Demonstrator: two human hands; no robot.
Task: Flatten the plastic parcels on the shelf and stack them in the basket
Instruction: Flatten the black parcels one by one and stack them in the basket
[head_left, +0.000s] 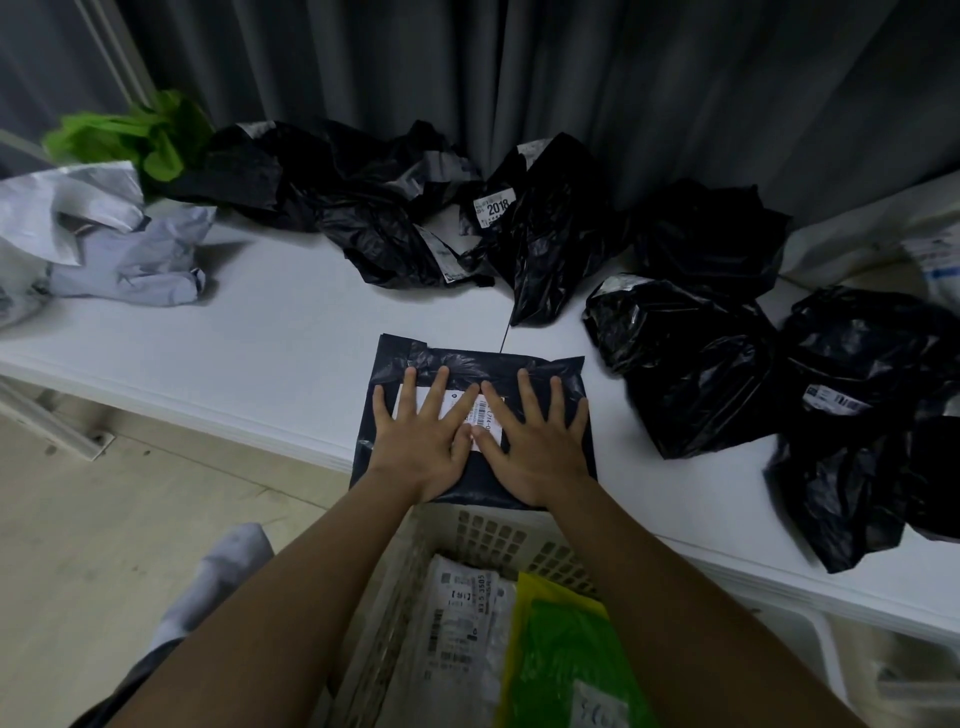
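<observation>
A flat dark plastic parcel (457, 364) with a white label lies at the front edge of the white shelf (270, 353). My left hand (421, 441) and my right hand (535, 447) press on it side by side, fingers straight and spread. Just below the shelf edge stands a white slotted basket (498, 535). Inside it lie a clear parcel with printed labels (462, 618) and a green and yellow parcel (561, 654). Several crumpled black parcels (545, 228) sit at the back and right of the shelf.
At the left end of the shelf are crumpled white and grey parcels (119, 249) and a green one (135, 135). A grey curtain (571, 78) hangs behind. A white parcel (935, 254) lies at the far right. My foot in a white sock (223, 577) rests on the beige floor.
</observation>
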